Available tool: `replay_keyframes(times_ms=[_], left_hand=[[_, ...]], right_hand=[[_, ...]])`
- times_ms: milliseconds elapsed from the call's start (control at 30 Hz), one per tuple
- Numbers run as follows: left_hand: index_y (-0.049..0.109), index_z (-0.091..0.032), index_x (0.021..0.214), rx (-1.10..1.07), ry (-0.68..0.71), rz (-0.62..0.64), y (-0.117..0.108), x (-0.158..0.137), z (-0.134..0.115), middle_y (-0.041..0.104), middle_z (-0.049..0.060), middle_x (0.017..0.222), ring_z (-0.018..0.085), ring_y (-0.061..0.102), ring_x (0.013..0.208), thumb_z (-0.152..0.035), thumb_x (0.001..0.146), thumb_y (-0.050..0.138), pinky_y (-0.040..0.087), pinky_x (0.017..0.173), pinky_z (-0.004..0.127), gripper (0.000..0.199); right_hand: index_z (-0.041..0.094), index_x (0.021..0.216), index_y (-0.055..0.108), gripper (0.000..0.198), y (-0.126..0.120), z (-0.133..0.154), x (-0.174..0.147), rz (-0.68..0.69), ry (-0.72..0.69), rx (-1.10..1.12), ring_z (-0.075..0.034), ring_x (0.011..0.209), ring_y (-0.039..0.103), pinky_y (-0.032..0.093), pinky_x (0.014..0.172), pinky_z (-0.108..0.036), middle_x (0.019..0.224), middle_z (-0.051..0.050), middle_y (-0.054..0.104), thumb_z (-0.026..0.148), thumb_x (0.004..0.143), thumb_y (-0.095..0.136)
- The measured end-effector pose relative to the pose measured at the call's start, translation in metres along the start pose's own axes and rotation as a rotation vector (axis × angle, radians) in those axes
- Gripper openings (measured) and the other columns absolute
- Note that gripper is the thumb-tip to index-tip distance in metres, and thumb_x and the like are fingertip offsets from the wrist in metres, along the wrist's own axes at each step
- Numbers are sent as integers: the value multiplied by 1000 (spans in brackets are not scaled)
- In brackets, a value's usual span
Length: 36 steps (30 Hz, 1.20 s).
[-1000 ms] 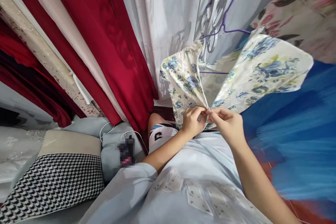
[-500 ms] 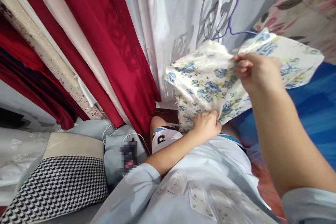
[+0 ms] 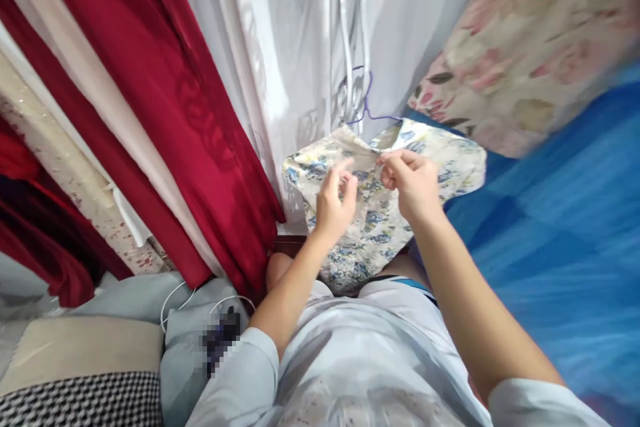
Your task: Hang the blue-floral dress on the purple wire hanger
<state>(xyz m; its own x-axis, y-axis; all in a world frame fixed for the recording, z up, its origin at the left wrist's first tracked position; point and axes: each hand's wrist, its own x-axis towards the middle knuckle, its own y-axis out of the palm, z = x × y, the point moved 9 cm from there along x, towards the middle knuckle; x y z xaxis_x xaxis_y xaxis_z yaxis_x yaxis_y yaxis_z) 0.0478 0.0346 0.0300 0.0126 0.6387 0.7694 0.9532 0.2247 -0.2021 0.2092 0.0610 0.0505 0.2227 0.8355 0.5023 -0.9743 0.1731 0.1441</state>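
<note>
Going across: two-tone cushion (image 3: 85,353) lower left, red drape (image 3: 165,100) beside it, both apart from my hands, no need to touch either. Next, left hand (image 3: 335,203): over the front of the garment, fingers loosely curled, thumb and fingertips parted, nothing seen between them; whether a fingertip brushes cloth I can't tell, blurred. Best use of it, I'd judge: take the front below the neckline and draw it gently down, so the fabric lies taut and doesn't bunch. Centre: floral garment (image 3: 373,233), blue-and-yellow print, hangs from the purple hanger (image 3: 367,109) by the white rods (image 3: 345,33), lower part reaching down to my lap. Front looks closed under the neckline; seam hard to make out. I'd pull straight along that seam, lightly, since a sideways tug would probably slide a shoulder off the hanger or swing the whole thing. Right hand (image 3: 415,183): thumb and fingers pinched on the neckline edge, mid-front; a small dark bit sits at the fingertips, too small to name. Good spot, I'd say: pinch firm, wrist low, both edges level, no loose cloth caught in between. Far right, blue fabric (image 3: 550,227), near my right forearm; elbow in, so it doesn't snag.
</note>
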Motion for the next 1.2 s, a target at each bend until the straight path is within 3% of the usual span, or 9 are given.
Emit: replay_keyframes(times_ms=[200, 400, 500, 567, 700, 800, 933, 1100, 1200], left_hand=[[64, -22, 91, -11, 195, 194, 24, 61, -37, 64, 1, 79, 14, 60, 70, -34, 93, 55, 49, 67, 26, 15], [62, -19, 89, -61, 163, -148, -27, 82, -36, 62, 0, 77, 12, 60, 72, -38, 93, 55, 46, 69, 22, 20], [62, -17, 86, -111, 57, -361, -77, 97, 4, 61, 0, 77, 12, 60, 75, -36, 89, 62, 45, 74, 22, 19], [60, -17, 80, -281, -176, -522, -108, 92, 56, 58, -2, 73, 10, 57, 72, -31, 87, 63, 43, 73, 20, 16], [46, -17, 67, -629, -708, -697, -113, 26, 146, 46, -5, 60, 10, 51, 62, -27, 87, 58, 42, 72, 22, 25], [43, -18, 65, -694, -868, -620, -82, -29, 167, 46, -3, 60, 13, 55, 65, -31, 85, 58, 45, 75, 29, 28], [49, -18, 68, -777, -1008, -446, -22, -77, 169, 52, -1, 65, 17, 61, 78, -36, 81, 63, 45, 85, 37, 27], [64, -17, 81, -821, -977, -115, 25, -71, 134, 66, 5, 87, 19, 63, 95, -33, 72, 77, 42, 93, 35, 23], [67, -17, 86, -827, -779, 183, 43, -52, 85, 66, 5, 95, 16, 61, 94, -36, 77, 74, 42, 93, 30, 22]], right_hand=[[21, 64, 55, 24, 2, 6, 2, 42, -80, -32, -10, 40, 39, 30, 42, -24, 46, 4, 48, 35, 81, 63], [22, 61, 49, 25, -3, -26, -7, 51, -18, -84, -9, 39, 36, 24, 42, -24, 45, 6, 44, 34, 78, 64], [21, 59, 50, 24, 0, -35, -27, 94, 61, -33, -8, 39, 31, 21, 42, -24, 43, 6, 40, 32, 77, 64], [21, 59, 51, 25, 8, -36, -43, 148, 111, 18, -8, 39, 31, 21, 42, -23, 43, 6, 41, 32, 77, 64], [20, 58, 52, 26, 25, -36, -65, 209, 159, 51, -9, 40, 35, 24, 41, -23, 43, 5, 45, 33, 77, 64], [19, 57, 53, 26, 15, -49, -67, 146, 217, 116, -8, 40, 34, 24, 41, -22, 43, 5, 43, 32, 76, 65], [18, 66, 59, 17, -37, -80, -54, -29, 369, 415, -6, 38, 27, 23, 37, -20, 42, 9, 33, 32, 73, 66], [20, 63, 52, 18, -118, -119, -49, -283, 445, 527, -5, 36, 27, 28, 35, -17, 42, 11, 28, 30, 67, 67], [19, 66, 58, 17, -128, -132, -61, -314, 468, 438, -7, 40, 40, 36, 38, -18, 47, 7, 46, 30, 69, 70]])
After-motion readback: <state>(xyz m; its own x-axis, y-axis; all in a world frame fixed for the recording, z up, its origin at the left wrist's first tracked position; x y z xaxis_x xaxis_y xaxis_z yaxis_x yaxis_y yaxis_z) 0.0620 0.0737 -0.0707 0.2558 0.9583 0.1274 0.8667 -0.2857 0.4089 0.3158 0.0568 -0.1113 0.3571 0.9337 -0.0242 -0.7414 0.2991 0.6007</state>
